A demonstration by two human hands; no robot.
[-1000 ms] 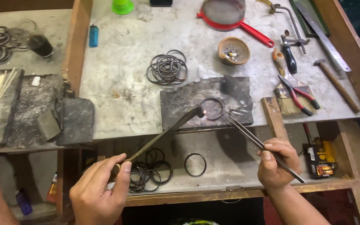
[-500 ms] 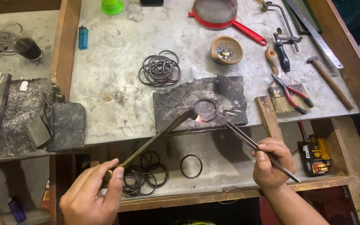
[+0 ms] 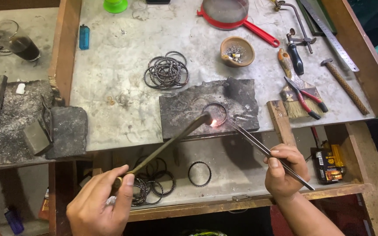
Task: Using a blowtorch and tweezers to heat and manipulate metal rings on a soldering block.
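Grey, scuffed bench (image 3: 123,78) carries a charred block (image 3: 184,109) near its front edge; on it lies a thin metal ring (image 3: 215,114), light, stiff, likely hot, best gripped at its rim; left hand (image 3: 99,205) clenches the torch (image 3: 162,146); right hand (image 3: 285,170) pinches long tweezers (image 3: 259,146).

torch (image 3: 171,140) flame on ring (image 3: 215,114), tweezers (image 3: 263,150) touching
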